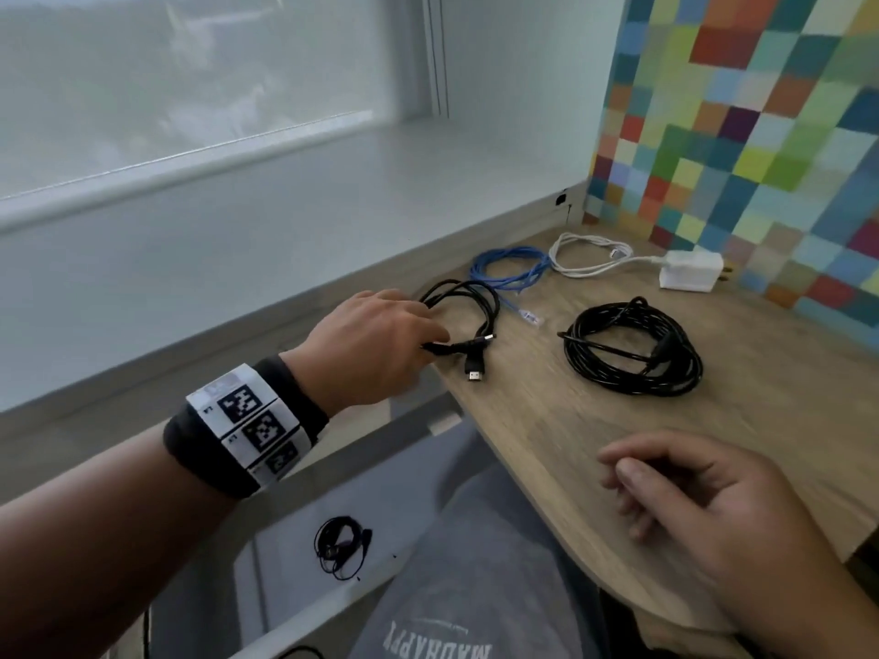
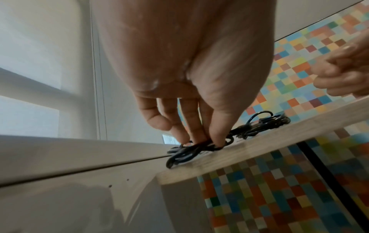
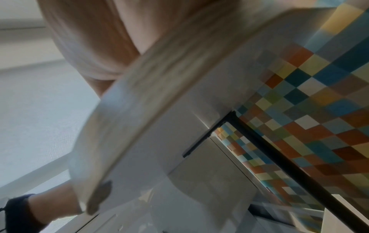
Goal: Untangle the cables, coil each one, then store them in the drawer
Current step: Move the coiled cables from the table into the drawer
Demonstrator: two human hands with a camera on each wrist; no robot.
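Two hands show. The left hand (image 1: 376,347) pinches a small coiled black cable (image 1: 468,321) at the wooden desk's (image 1: 547,420) nine-o'clock edge; the right hand (image 1: 704,497) hovers relaxed, holding nothing, at five o'clock. Lifted by one strand, the coil could spring loose and retangle. A thin black cable (image 1: 342,544) already lies in the open drawer (image 1: 285,530) below. A window sill runs behind; a colourful checkered wall stands at two o'clock.

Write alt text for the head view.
The left hand pinches a coiled black cable at the desk edge. Blue, white and large black coils lie beyond; the right hand hovers empty.
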